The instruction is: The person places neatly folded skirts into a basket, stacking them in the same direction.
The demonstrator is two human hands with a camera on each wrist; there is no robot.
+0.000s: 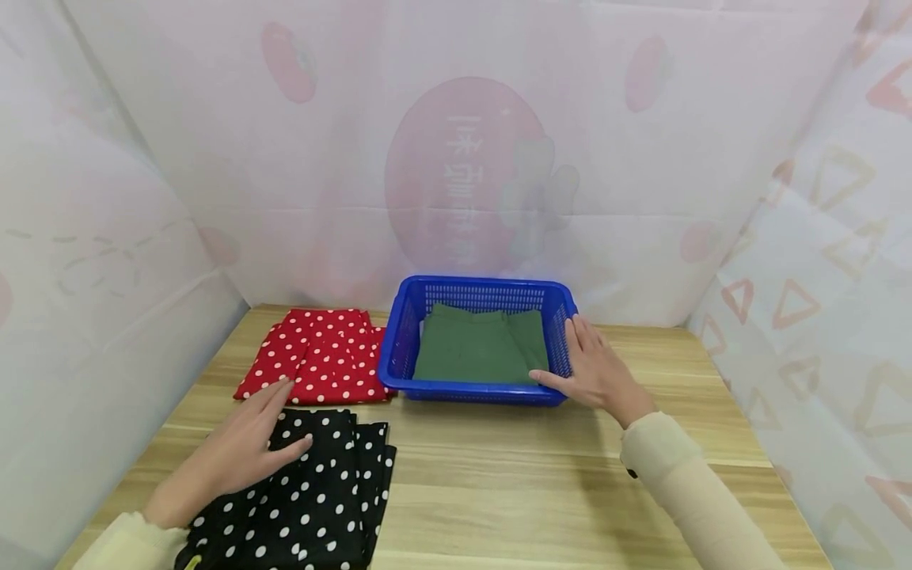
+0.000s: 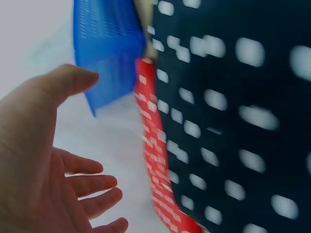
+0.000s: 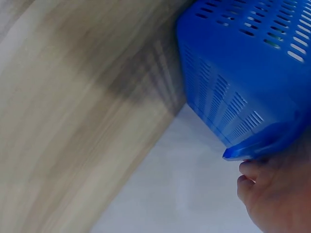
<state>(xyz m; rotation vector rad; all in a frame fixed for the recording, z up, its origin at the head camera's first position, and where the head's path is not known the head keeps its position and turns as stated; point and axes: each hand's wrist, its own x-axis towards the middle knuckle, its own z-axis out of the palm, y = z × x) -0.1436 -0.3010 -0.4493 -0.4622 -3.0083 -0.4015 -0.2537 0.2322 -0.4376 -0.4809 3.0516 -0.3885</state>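
Observation:
A blue plastic basket (image 1: 477,389) with slotted walls stands at the back middle of the table, with a folded green cloth (image 1: 473,347) lying in it. My right hand (image 1: 600,375) rests at the basket's right rim, fingers extended and thumb spread over the front right corner. Over a folded black cloth with white dots (image 1: 313,507) hovers my left hand (image 1: 238,451), fingers straight and thumb apart, holding nothing. In the left wrist view this hand (image 2: 53,160) is beside the black cloth. Behind that cloth lies a folded red cloth with white dots (image 1: 331,356), touching the basket's left side.
The wooden table (image 1: 499,491) is bounded at the back by a pale printed curtain (image 1: 321,174). Similar sheets hang at the left (image 1: 93,317) and right (image 1: 819,332). A small yellow bit (image 1: 193,562) shows at the black cloth's near edge.

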